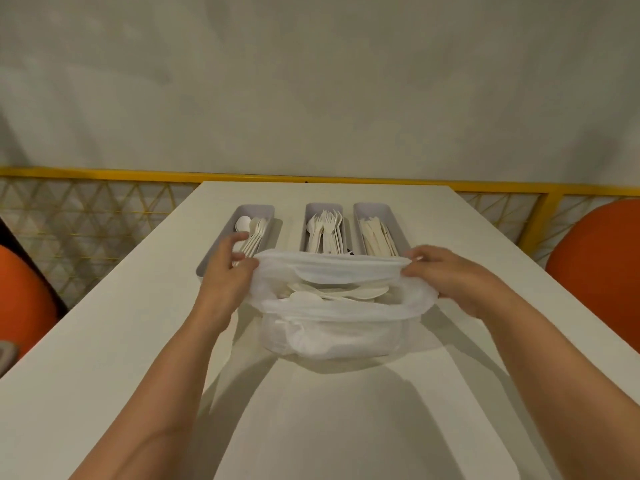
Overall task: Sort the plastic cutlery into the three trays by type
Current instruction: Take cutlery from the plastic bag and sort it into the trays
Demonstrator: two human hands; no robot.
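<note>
A translucent white plastic bag (332, 332) sits mid-table with loose white cutlery (341, 293) showing through its stretched mouth. My left hand (227, 271) pinches the bag's left rim and my right hand (446, 271) pinches the right rim, pulling the opening wide. Behind the bag stand three grey trays: the left tray (256, 210) holds spoons, the middle tray (323, 207) holds forks, and the right tray (372, 208) holds knives. The bag's far rim hides the near ends of the middle and right trays.
The white table (346, 427) runs toward a pale wall, with a yellow mesh railing (104, 216) behind it. Orange chairs stand at the left (20, 292) and right (599, 258) of the table.
</note>
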